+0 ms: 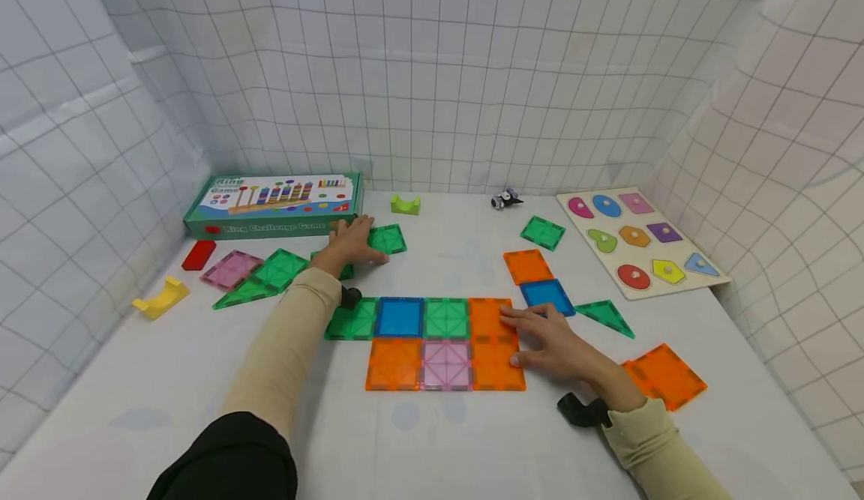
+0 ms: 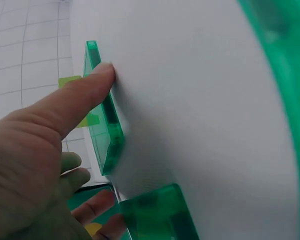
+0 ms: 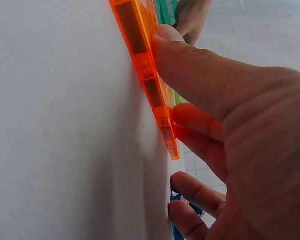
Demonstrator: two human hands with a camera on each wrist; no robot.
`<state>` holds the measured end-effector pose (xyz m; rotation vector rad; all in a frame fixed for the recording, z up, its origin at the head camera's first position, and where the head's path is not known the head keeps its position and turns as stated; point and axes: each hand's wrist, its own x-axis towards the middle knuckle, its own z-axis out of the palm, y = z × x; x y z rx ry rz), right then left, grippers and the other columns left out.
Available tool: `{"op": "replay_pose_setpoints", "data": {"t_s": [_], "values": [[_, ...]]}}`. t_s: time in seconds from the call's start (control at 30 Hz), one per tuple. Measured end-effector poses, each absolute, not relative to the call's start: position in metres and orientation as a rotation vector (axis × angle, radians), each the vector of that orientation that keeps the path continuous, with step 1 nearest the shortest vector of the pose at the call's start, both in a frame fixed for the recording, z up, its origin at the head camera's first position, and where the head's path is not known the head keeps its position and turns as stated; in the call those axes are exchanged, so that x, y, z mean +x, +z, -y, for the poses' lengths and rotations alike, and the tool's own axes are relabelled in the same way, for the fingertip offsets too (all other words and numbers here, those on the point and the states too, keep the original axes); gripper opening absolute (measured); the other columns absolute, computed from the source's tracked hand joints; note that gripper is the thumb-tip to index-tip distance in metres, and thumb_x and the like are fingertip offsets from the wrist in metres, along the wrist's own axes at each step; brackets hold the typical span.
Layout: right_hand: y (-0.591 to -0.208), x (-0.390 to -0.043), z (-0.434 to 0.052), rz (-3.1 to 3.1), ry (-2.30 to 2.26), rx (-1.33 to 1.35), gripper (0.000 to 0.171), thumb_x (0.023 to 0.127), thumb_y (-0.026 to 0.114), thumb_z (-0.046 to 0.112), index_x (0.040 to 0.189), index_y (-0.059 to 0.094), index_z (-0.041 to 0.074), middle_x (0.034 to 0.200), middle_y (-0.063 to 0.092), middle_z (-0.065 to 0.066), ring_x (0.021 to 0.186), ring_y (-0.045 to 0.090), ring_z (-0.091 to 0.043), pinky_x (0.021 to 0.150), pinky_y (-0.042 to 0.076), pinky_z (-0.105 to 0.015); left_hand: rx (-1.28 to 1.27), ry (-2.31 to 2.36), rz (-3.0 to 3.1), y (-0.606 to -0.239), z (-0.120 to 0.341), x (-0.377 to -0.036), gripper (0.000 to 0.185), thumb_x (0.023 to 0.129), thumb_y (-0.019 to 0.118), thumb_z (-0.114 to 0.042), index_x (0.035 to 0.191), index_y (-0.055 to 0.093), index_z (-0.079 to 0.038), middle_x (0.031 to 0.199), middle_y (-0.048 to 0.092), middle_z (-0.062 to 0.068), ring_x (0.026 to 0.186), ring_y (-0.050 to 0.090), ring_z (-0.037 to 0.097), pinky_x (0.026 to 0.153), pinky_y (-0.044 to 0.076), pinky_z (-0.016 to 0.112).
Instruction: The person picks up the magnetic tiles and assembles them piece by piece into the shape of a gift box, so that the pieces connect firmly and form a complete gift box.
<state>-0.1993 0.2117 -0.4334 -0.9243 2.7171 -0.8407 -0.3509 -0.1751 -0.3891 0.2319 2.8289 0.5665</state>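
Left hand (image 1: 354, 245) lies flat, fingers straight, on a green square tile (image 1: 388, 239) near the ring game box (image 1: 273, 204); right hand (image 1: 550, 344), fingers likewise extended, presses the orange tiles (image 1: 496, 342) at the right end of the tile mat (image 1: 425, 342) mid-bench (image 1: 169, 380); loose orange (image 1: 664, 376), blue (image 1: 547, 294) and green triangle (image 1: 607, 316) tiles lie close by; shape puzzle board (image 1: 641, 241) sits far right; the tiles look translucent and flat.
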Motion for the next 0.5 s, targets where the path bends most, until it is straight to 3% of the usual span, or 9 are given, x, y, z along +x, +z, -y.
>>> {"op": "replay_pose_setpoints", "data": {"t_s": [0.13, 0.33, 0.5], "values": [[-0.432, -0.199, -0.212, -2.714, -0.845, -0.925, 0.063, 0.087, 0.071, 0.035, 0.142, 0.049, 0.013, 0.149, 0.040, 0.000, 0.128, 0.028, -0.030, 0.094, 0.035, -0.051, 0.201, 0.498, -2.822, -0.388, 0.173, -0.355, 0.091, 0.088, 0.068, -0.039, 0.152, 0.017, 0.001, 0.154, 0.014, 0.025, 0.132, 0.014, 0.044, 0.107, 0.011, 0.060], [-0.431, -0.199, -0.212, -2.707, -0.865, -0.884, 0.064, 0.086, 0.072, 0.036, 0.142, 0.049, 0.015, 0.149, 0.039, 0.001, 0.128, 0.027, -0.030, 0.094, 0.036, -0.050, 0.238, 0.436, -2.890, -0.392, 0.174, -0.358, 0.084, 0.083, 0.072, -0.043, 0.144, 0.037, 0.004, 0.143, 0.028, 0.028, 0.128, 0.020, 0.043, 0.105, 0.015, 0.060], [-0.434, -0.199, -0.212, -2.703, -0.868, -0.904, 0.064, 0.086, 0.071, 0.037, 0.142, 0.049, 0.015, 0.149, 0.039, 0.002, 0.128, 0.028, -0.029, 0.094, 0.035, -0.051, 0.402, 0.554, -2.924, -0.388, 0.184, -0.332, 0.082, 0.080, 0.074, -0.043, 0.140, 0.044, 0.004, 0.134, 0.036, 0.028, 0.121, 0.026, 0.042, 0.101, 0.020, 0.060]]}}
